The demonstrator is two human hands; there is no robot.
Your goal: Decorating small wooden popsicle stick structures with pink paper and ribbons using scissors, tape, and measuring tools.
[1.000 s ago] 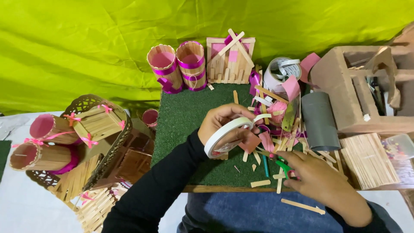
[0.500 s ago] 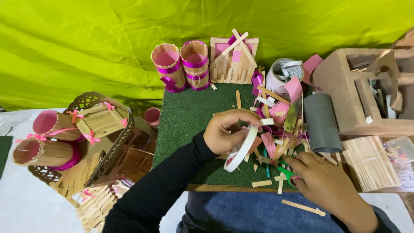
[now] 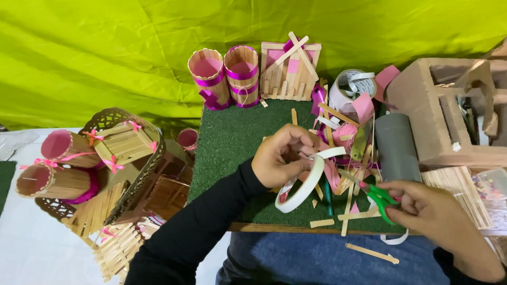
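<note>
**A:** From the head camera, what is each hand doing?

**B:** The left hand (image 3: 282,155) is closed around a white roll of adhesive tape (image 3: 302,184), fingers pinching its upper rim where a loose end of tape sticks out. The roll hangs tilted over the near half of the green artificial-grass board (image 3: 227,142). The right hand (image 3: 430,211) is closed on green-handled scissors (image 3: 377,195), fingers through the loops, blades pointing toward the tape roll. It sits over the board's near right corner.

**A:** Are the blades touching the tape?

**B:** I cannot tell; they lie just beside the roll, amid a heap of wooden craft sticks and pink paper scraps (image 3: 343,137) on the board's right side.

**A:** And around them?

**B:** At the far edge stand two round stick-built cups with pink ribbon bands (image 3: 224,76) and, beside them, a small flat house of sticks (image 3: 288,71). A grey cylinder (image 3: 396,148) lies along the right edge, next to a brown cardboard box (image 3: 422,105). A second tape roll (image 3: 351,87) sits near the far right corner. Off the left edge, stick-made baskets with pink bows (image 3: 113,145) are piled together on a white surface (image 3: 31,253).
</note>
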